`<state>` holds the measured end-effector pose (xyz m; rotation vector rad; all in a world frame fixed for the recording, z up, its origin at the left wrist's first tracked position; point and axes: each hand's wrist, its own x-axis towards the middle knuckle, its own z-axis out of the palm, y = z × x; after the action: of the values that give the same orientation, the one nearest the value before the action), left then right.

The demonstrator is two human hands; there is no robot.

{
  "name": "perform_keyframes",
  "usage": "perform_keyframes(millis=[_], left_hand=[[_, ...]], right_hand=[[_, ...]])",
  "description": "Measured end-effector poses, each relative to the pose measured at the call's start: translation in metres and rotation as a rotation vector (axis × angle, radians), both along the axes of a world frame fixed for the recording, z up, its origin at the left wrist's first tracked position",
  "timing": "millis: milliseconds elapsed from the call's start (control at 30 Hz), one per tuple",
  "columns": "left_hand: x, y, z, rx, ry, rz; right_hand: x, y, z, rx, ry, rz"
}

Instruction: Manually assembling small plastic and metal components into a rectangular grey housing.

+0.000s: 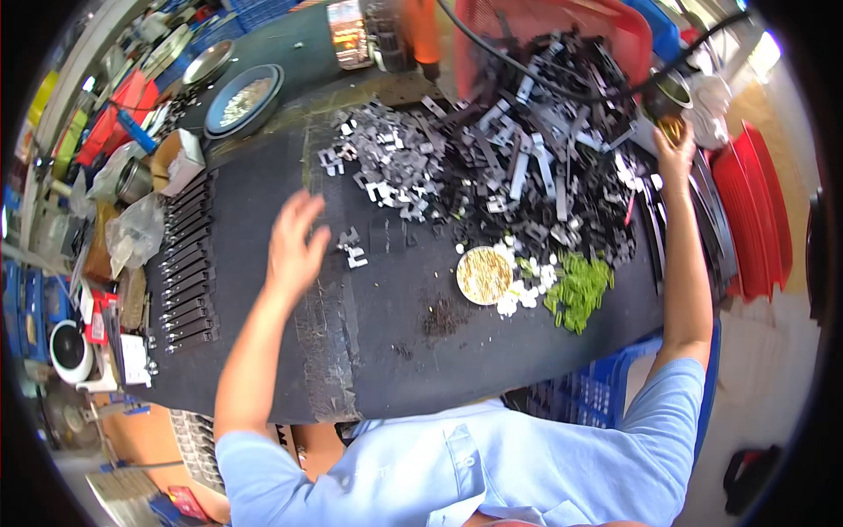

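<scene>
My left hand point(297, 246) hovers over the dark work mat point(255, 211), fingers spread and holding nothing. Close to its fingertips lie a few small silver metal clips point(353, 249). My right hand point(674, 154) reaches far out to the right, its fingers wrapped round a dark, round-mouthed container point(667, 98) with a gold-coloured part. Beside that arm spreads a large pile of black metal strips point(536, 158). A heap of silver metal brackets point(395, 158) adjoins it on the left. Nearer me are a round dish of small gold-coloured pins point(485, 275), white plastic pieces point(518, 297) and green plastic pieces point(580, 290).
Black assembled strips point(189, 272) lie in a row at the left. A red basket point(615, 31) spills strips at the back, with a black cable point(562, 88) across it. A blue bowl point(246, 101) stands far left. Red trays point(755, 215) stand at the right.
</scene>
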<state>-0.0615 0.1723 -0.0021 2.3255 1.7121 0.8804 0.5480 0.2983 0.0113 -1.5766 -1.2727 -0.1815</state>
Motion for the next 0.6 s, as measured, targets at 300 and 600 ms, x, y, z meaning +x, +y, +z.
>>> perform_keyframes(millis=[300,600], left_hand=[[-0.007,0.172,-0.050,-0.094,0.097,-0.018],[0.027,0.206,-0.024,-0.377,0.214,-0.024]], right_hand=[[-0.215,-0.206,0.032,-0.440,-0.189,0.740],[-0.257,-0.256,0.039,-0.566,-0.049,0.773]])
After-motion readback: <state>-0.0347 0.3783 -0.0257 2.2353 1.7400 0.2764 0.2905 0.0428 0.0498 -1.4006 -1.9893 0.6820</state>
